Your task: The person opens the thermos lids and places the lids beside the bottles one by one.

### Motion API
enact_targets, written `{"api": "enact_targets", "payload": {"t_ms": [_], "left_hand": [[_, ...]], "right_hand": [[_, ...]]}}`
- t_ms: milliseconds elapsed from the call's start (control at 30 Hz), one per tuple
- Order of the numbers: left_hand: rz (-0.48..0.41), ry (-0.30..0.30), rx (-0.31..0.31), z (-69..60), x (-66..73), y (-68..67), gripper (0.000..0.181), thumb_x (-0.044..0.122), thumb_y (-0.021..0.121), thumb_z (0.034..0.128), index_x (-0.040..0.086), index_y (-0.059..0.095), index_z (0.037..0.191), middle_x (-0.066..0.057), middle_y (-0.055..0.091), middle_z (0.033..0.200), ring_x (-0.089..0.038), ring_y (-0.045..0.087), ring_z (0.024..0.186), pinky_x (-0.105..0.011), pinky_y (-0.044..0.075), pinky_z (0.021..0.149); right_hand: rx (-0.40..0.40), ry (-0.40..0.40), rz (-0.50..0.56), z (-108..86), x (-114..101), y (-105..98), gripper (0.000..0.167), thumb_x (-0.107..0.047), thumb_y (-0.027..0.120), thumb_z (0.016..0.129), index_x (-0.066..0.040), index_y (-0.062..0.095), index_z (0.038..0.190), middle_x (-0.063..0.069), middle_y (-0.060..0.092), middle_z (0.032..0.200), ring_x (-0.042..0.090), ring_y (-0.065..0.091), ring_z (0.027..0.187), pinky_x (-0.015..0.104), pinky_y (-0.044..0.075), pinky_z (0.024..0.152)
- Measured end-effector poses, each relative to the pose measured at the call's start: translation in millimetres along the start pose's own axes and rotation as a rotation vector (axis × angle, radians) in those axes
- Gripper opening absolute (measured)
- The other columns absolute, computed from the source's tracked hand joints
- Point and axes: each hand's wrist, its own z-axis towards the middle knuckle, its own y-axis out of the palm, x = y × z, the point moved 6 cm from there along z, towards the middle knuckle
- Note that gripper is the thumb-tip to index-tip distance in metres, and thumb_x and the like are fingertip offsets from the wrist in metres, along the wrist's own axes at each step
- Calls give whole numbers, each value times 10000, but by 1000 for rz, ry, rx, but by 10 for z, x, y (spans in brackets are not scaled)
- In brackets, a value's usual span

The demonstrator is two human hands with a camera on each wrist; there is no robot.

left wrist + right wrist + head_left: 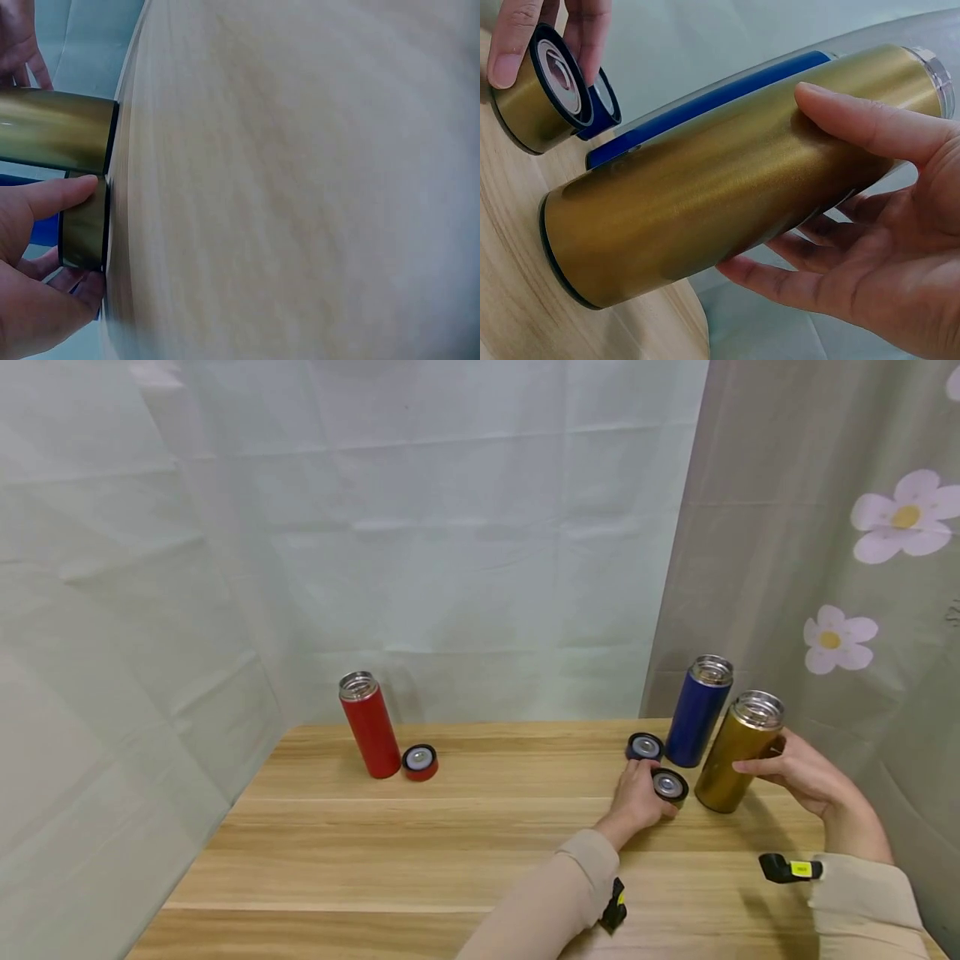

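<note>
My left hand (639,797) pinches the gold lid (84,221) between thumb and fingers. The lid lies on the table, its grey inner side and black ring facing up. My right hand (812,775) grips the gold thermos bottle (738,752), thumb on the near side and fingers behind. The bottle stands upright without a lid, its steel mouth showing. Right behind it stands the lidless blue thermos bottle (697,714). A blue lid (645,746) lies inner side up just beyond the gold one. In the right wrist view, the gold bottle (705,187) partly hides the blue one.
Farther left on the wooden table (360,860) stands a lidless red thermos bottle (371,727). Its red lid (420,762) lies upturned close to its base. A pale cloth curtain (465,543) hangs behind the table, with a flower-printed curtain (757,527) at the right.
</note>
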Motion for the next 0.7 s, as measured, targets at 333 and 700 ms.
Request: {"api": "enact_targets", "payload": {"t_ms": [333,700], "left_hand": [[-17,-30,14,-33,14,-79,762,194,996,675,192,630,1343,-1,568,1253,-146,562,1129,-219,467,946],[-296,-2,10,2,-28,-572,540,215,808,914,116,618,1410,-42,544,1286,-180,523,1188,-313,480,987]], "right_hand": [[16,13,-114,-70,-123,-71,970,-170,667,1016,23,-60,1629,318,207,1577,386,337,1390,343,419,1066],[523,-213,-137,-386,-920,-237,700,-175,622,1053,-275,261,1645,42,322,1645,210,177,1585,240,108,1256]]}}
